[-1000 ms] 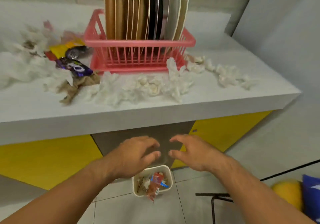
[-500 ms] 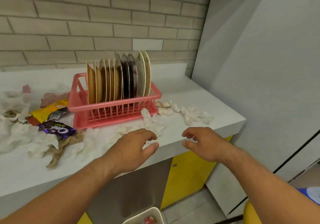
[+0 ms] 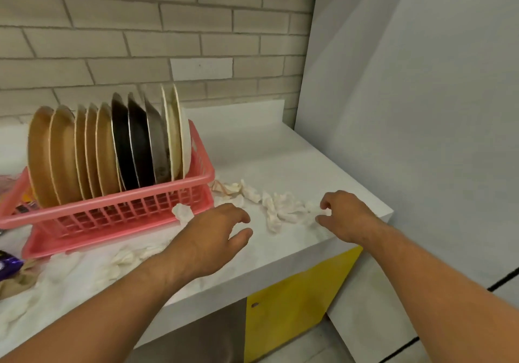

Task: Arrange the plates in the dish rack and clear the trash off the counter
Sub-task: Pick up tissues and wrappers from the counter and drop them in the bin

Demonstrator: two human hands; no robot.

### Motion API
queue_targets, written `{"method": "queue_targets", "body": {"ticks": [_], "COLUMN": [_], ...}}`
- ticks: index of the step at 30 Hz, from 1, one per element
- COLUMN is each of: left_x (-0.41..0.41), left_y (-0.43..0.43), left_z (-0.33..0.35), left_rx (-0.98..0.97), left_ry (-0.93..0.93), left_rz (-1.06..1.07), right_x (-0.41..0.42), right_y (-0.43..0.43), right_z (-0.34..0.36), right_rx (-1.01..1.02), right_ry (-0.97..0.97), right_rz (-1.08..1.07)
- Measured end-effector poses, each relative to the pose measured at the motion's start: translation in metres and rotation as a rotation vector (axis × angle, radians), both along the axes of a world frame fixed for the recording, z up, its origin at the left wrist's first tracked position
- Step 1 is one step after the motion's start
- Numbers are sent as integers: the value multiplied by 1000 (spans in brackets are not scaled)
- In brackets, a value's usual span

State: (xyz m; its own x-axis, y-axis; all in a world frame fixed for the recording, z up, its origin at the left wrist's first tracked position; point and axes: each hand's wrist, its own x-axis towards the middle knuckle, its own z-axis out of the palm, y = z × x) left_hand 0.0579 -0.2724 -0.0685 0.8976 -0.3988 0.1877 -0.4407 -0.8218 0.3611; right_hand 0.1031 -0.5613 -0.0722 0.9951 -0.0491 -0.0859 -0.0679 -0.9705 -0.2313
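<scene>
- Plainly the plate half looks done: the plates (image 3: 106, 149) stand on edge in a row inside the pink dish rack (image 3: 112, 211), at centre left of the frame. I judge the step in hand to be clearing the trash.
- The crumpled tissues (image 3: 280, 208) lie on the white counter (image 3: 280, 154), just right of the rack and along its front. More paper and a purple wrapper (image 3: 7, 264) sit at the lower left edge of the frame.
- The left hand (image 3: 213, 239) hovers over the counter mid-frame, fingers loosely spread and curved, holding nothing.
- The right hand (image 3: 345, 216) is at the rightmost scraps near the counter's corner, thumb and forefinger bent either side of one. Whether they pinch it I cannot tell.
- The next move probably calls for closing both hands round the tissues between them in one scoop. The paper is light and loose, so bits may slip out.
- The counter's front edge runs just below both hands, and its right end meets the grey wall panel (image 3: 421, 110), so scraps pushed outward could drop off.
- The rack's near corner is close to the left hand, while bare counter shows behind the tissues, toward the upper middle of the frame.
</scene>
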Motion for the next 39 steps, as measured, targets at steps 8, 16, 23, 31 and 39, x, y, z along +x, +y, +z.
{"method": "queue_targets", "body": {"ticks": [8,16,23,31,39], "left_x": [51,93,137,167,173], "left_y": [-69,-112,-151,-140,-94], "left_z": [-9,-16,-24,-7,28], "left_rx": [87,349,820,232,-37], "left_ry": [-5,44,147,112,15], "left_rz": [-38,-89,-225,-120,44], "right_x": [45,58,55,56,67], "right_y": [-16,-35,-48,-44,-6], "right_z": [-36,-42,-33,-35,-35], "right_rx": [-33,103,304,397,305], "right_ry": [205,100,66,131,115], "right_rz": [211,134,133,88,210]}}
